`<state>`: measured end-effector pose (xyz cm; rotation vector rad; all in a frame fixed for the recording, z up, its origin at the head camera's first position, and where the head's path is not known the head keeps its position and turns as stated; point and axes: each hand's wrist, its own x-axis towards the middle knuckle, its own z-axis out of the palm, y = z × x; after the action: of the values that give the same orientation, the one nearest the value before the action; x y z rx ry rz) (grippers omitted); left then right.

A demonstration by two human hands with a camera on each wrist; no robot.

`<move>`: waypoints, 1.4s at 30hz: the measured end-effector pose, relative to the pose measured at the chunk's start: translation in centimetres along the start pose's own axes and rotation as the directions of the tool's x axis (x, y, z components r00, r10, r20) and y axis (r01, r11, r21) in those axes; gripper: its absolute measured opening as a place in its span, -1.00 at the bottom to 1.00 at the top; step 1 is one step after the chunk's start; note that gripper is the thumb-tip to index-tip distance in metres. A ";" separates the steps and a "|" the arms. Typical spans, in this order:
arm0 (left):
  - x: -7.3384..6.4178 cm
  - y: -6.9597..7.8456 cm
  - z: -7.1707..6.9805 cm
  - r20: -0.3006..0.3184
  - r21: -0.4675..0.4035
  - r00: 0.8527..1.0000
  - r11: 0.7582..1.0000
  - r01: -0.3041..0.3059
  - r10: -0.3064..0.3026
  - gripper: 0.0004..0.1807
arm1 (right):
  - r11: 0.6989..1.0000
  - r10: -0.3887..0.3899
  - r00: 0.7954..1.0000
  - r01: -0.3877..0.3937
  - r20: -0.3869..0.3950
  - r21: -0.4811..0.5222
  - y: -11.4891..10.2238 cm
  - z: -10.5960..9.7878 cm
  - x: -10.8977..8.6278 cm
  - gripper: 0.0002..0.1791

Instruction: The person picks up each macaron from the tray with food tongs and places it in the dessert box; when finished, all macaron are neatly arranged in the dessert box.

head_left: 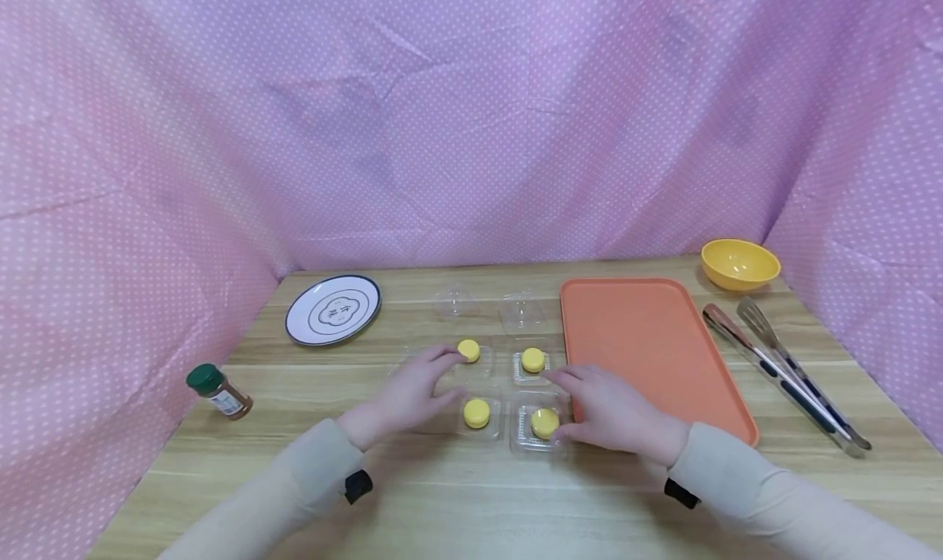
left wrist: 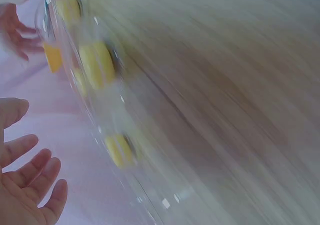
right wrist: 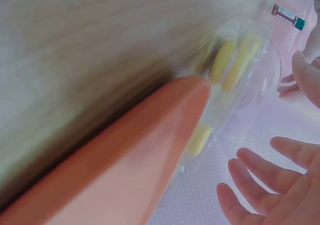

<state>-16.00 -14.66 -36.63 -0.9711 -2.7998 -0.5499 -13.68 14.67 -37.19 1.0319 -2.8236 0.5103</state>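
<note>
Left wrist, unlike head: seamed macarons [left wrist: 95, 65]

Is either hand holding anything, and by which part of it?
Nothing is held: the left hand and right hand are empty, near round yellow macarons in clear, square plastic containers.

On table [head_left: 442, 503]: cookies [head_left: 476, 413] in boxes [head_left: 521, 417] between plate [head_left: 334, 310] and tray [head_left: 648, 355], jar [head_left: 224, 397] before plate, tongs [head_left: 806, 408] right of tray, bowl [head_left: 740, 267] behind tongs.

Blurred yellow macaron [left wrist: 94, 65], unreadable jar label [head_left: 226, 401], cut-off left sleeve [head_left: 276, 490]
</note>
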 end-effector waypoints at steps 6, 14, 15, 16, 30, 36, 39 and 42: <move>-1.4 -2.2 -0.5 -0.025 0.035 0.998 0.998 0.061 -0.060 -0.54 | 1.000 -0.005 0.999 0.005 -0.036 -0.003 0.2 0.0 0.2 -0.21; -2.7 -4.1 -0.9 0.040 0.066 0.991 0.989 0.129 -0.132 -0.54 | 1.000 -0.005 0.998 0.005 -0.061 0.000 0.4 0.3 0.3 -0.25; -2.7 -4.3 -0.9 0.047 0.073 0.990 0.988 0.133 -0.136 -0.54 | 1.000 -0.004 0.998 0.004 -0.064 0.000 0.4 0.3 0.3 -0.25; -2.8 -4.5 -0.8 0.054 0.080 0.989 0.988 0.135 -0.139 -0.55 | 1.000 -0.004 0.998 0.005 -0.067 0.001 0.4 0.3 0.3 -0.26; -3.4 -5.7 -0.3 0.170 0.108 0.971 0.982 0.152 -0.169 -0.63 | 1.000 -0.027 0.992 0.027 -0.121 -0.004 0.4 0.5 0.4 -0.29; -3.3 -5.7 -0.1 0.192 0.130 0.966 0.980 0.152 -0.175 -0.64 | 1.000 -0.017 0.992 0.019 -0.125 0.011 0.3 0.7 0.5 -0.30; -3.2 -5.7 0.0 0.199 0.130 0.959 0.976 0.177 -0.200 -0.63 | 1.000 -0.013 0.992 0.016 -0.129 0.020 0.2 0.8 0.5 -0.31; -3.0 -5.7 0.3 0.196 0.120 0.955 0.972 0.201 -0.222 -0.66 | 1.000 -0.016 0.991 0.020 -0.132 0.023 0.2 0.9 0.6 -0.32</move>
<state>-17.17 -20.41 -39.24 -0.7541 -3.1082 -0.3452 -14.28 14.12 -38.01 0.9882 -2.6971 0.5888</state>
